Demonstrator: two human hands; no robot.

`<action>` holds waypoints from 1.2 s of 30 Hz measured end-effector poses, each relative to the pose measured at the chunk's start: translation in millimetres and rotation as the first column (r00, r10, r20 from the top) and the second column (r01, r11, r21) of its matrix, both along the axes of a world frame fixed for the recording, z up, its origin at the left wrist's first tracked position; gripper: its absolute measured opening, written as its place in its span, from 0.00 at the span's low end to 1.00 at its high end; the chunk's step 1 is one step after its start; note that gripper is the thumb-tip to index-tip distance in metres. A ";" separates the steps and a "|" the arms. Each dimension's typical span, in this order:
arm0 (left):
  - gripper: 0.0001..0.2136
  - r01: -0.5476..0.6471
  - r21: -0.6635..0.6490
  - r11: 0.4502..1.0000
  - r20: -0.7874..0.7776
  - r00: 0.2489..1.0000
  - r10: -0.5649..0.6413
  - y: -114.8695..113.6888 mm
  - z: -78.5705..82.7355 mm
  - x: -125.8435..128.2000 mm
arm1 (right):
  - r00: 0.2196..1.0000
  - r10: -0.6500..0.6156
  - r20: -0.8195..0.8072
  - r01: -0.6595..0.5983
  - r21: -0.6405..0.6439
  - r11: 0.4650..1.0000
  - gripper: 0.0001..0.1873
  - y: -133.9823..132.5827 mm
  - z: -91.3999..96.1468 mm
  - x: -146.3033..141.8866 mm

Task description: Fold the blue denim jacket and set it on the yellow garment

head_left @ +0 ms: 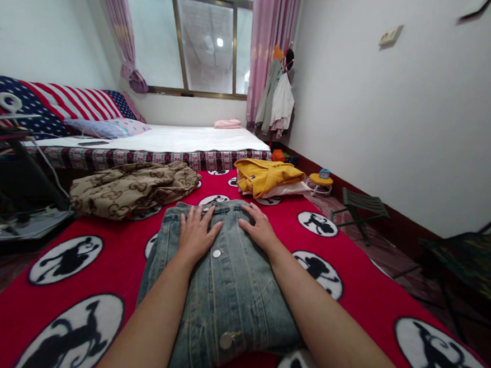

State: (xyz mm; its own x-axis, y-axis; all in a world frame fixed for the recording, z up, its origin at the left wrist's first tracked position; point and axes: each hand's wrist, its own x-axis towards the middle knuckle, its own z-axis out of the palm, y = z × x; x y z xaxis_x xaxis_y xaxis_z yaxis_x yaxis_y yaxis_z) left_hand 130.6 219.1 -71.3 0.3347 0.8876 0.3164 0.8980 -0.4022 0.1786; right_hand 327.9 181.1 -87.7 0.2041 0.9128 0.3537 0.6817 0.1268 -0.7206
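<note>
A folded blue denim jacket with metal buttons lies in front of me on a red blanket printed with dark figures in white circles. My left hand rests flat on the jacket's far left part, fingers spread. On the far right part lies my right hand, also flat with its fingers apart. Neither hand grips the cloth. Beyond the jacket, a crumpled brown patterned garment sits at the left. A folded yellow garment lies at the right, on top of something white.
A bed with a white sheet and pillows stands below the window. To the right are a small yellow-topped stool, a green folding stool and a dark folding chair. A cluttered stand is at the left.
</note>
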 end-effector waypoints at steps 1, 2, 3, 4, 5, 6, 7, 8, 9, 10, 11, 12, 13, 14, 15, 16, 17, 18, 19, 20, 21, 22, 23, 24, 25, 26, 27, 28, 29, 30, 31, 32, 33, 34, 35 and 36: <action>0.28 0.001 0.000 1.000 0.001 1.000 -0.001 0.1 -0.1 0.0 | 1.000 0.000 -0.003 0.000 0.000 1.000 0.28 0.1 -0.2 0.1; 0.28 0.002 0.000 1.000 0.002 1.000 -0.002 0.2 -0.3 -0.1 | 1.000 0.001 -0.007 -0.001 0.001 1.000 0.28 0.2 -0.4 0.1; 0.28 0.002 0.000 1.000 0.003 1.000 -0.002 0.4 -0.5 -0.2 | 1.000 0.003 -0.010 -0.003 0.003 1.000 0.28 0.2 -0.5 0.0; 0.28 0.003 0.001 1.000 0.003 1.000 -0.003 0.6 -0.8 -0.2 | 1.000 0.005 -0.012 -0.005 0.005 1.000 0.28 0.2 -0.5 -0.1; 0.28 0.003 0.003 1.000 0.002 1.000 -0.003 0.9 -1.1 -0.3 | 1.000 0.005 -0.013 -0.005 0.005 1.000 0.28 0.1 -0.5 -0.3; 0.27 0.004 0.004 1.000 0.002 1.000 -0.004 1.2 -1.4 -0.3 | 1.000 0.004 -0.013 -0.004 0.004 1.000 0.28 -0.1 -0.5 -0.4; 0.27 0.005 0.005 1.000 0.002 1.000 -0.005 1.4 -1.6 -0.4 | 1.000 0.002 -0.012 -0.002 0.002 1.000 0.28 -0.2 -0.5 -0.6; 0.27 0.006 0.005 1.000 0.003 1.000 -0.006 1.5 -1.7 -0.4 | 1.000 0.001 -0.011 -0.001 0.000 1.000 0.28 -0.2 -0.4 -0.7; 0.27 0.006 0.004 1.000 0.004 1.000 -0.006 1.5 -1.7 -0.4 | 1.000 -0.001 -0.008 0.001 -0.001 1.000 0.28 -0.3 -0.4 -0.7; 0.27 0.006 0.002 1.000 0.005 1.000 -0.006 1.4 -1.6 -0.3 | 1.000 -0.003 -0.007 0.003 -0.001 1.000 0.29 -0.2 -0.5 -0.7; 0.27 0.005 0.000 1.000 0.005 1.000 -0.005 1.2 -1.3 -0.3 | 1.000 -0.004 -0.006 0.004 0.000 1.000 0.29 -0.1 -0.6 -0.7; 0.27 0.004 -0.003 1.000 0.005 1.000 -0.004 0.9 -0.9 -0.2 | 1.000 -0.003 -0.005 0.003 0.003 1.000 0.28 0.1 -0.7 -0.6; 0.27 0.003 -0.006 1.000 0.006 1.000 -0.003 0.6 -0.5 -0.2 | 1.000 -0.002 -0.004 0.002 0.007 1.000 0.28 0.3 -0.8 -0.4; 0.27 0.004 -0.009 1.000 0.006 1.000 -0.004 0.3 -0.1 -0.1 | 1.000 -0.001 -0.003 0.001 0.009 1.000 0.28 0.4 -0.9 -0.3; 0.27 0.004 -0.011 1.000 0.007 1.000 -0.004 0.1 0.1 -0.1 | 1.000 -0.001 -0.001 0.001 0.009 1.000 0.28 0.6 -1.0 -0.3; 0.27 0.006 -0.011 1.000 0.008 1.000 -0.006 0.0 0.2 -0.1 | 1.000 -0.001 0.001 0.001 0.007 1.000 0.28 0.7 -1.0 -0.3; 0.27 0.007 -0.011 1.000 0.009 1.000 -0.007 0.0 0.2 -0.1 | 1.000 -0.002 0.004 0.002 0.004 1.000 0.28 0.7 -1.0 -0.3; 0.27 0.007 -0.010 1.000 0.009 1.000 -0.007 0.1 0.1 -0.2 | 1.000 -0.002 0.005 0.002 0.001 1.000 0.28 0.7 -1.0 -0.3; 0.27 0.007 -0.009 1.000 0.008 1.000 -0.007 0.3 -0.1 -0.2 | 1.000 -0.003 0.005 0.003 0.000 1.000 0.28 0.7 -1.1 -0.4; 0.27 0.006 -0.008 1.000 0.006 1.000 -0.006 0.5 -0.4 -0.2 | 1.000 -0.003 0.003 0.003 0.001 1.000 0.28 0.8 -1.2 -0.4; 0.27 0.003 -0.007 1.000 0.004 1.000 -0.003 0.7 -0.6 -0.2 | 1.000 -0.003 0.000 0.003 0.004 1.000 0.28 0.8 -1.3 -0.4; 0.27 0.002 -0.007 1.000 0.003 1.000 -0.002 0.8 -0.7 -0.2 | 1.000 -0.002 -0.003 0.002 0.008 1.000 0.28 0.8 -1.5 -0.4; 0.27 0.002 -0.006 1.000 0.003 1.000 -0.002 0.8 -0.7 -0.2 | 1.000 -0.001 -0.005 0.001 0.011 1.000 0.28 0.9 -1.7 -0.3; 0.27 0.002 -0.006 1.000 0.004 1.000 -0.002 0.8 -0.7 -0.2 | 1.000 0.000 -0.005 0.000 0.012 1.000 0.28 0.9 -1.9 -0.3; 0.28 0.003 -0.007 1.000 0.005 1.000 -0.003 0.8 -0.6 -0.2 | 1.000 0.000 -0.005 0.000 0.012 1.000 0.28 1.0 -2.1 -0.2; 0.28 0.005 -0.008 1.000 0.006 1.000 -0.005 0.7 -0.4 -0.2 | 1.000 -0.001 -0.004 0.001 0.009 1.000 0.28 1.1 -2.3 -0.2; 0.28 0.005 -0.010 1.000 0.006 1.000 -0.005 0.7 -0.3 -0.2 | 1.000 -0.003 -0.002 0.003 0.006 1.000 0.28 1.1 -2.3 -0.2; 0.28 0.006 -0.012 1.000 0.005 1.000 -0.006 0.7 -0.2 -0.2 | 1.000 -0.006 -0.001 0.006 0.002 1.000 0.28 1.1 -2.3 -0.2; 0.28 0.005 -0.013 1.000 0.003 1.000 -0.005 0.8 -0.1 -0.2 | 1.000 -0.008 -0.001 0.008 0.000 1.000 0.28 1.1 -2.2 -0.3; 0.28 0.004 -0.014 1.000 0.003 1.000 -0.004 0.9 -0.1 -0.1 | 1.000 -0.009 -0.001 0.009 -0.001 1.000 0.28 1.2 -2.0 -0.3; 0.28 0.004 -0.013 1.000 0.002 1.000 -0.004 1.0 -0.2 -0.1 | 1.000 -0.010 -0.003 0.010 0.001 1.000 0.28 1.2 -1.8 -0.4; 0.28 0.004 -0.011 1.000 0.002 1.000 -0.004 1.1 -0.3 -0.1 | 1.000 -0.008 -0.005 0.008 0.004 1.000 0.28 1.2 -1.6 -0.5; 0.28 0.004 -0.009 1.000 0.002 1.000 -0.004 1.1 -0.4 0.0 | 1.000 -0.007 -0.008 0.007 0.007 1.000 0.28 1.1 -1.4 -0.5; 0.28 0.005 -0.006 1.000 0.002 1.000 -0.004 1.1 -0.6 0.0 | 1.000 -0.005 -0.011 0.005 0.010 1.000 0.27 1.1 -1.3 -0.6; 0.28 0.004 -0.004 1.000 0.002 1.000 -0.004 1.2 -0.8 0.0 | 1.000 -0.004 -0.011 0.004 0.011 1.000 0.27 1.1 -1.1 -0.6; 0.28 0.004 -0.003 1.000 0.002 1.000 -0.004 1.2 -1.0 -0.1 | 1.000 -0.004 -0.011 0.004 0.011 1.000 0.28 1.1 -1.1 -0.6</action>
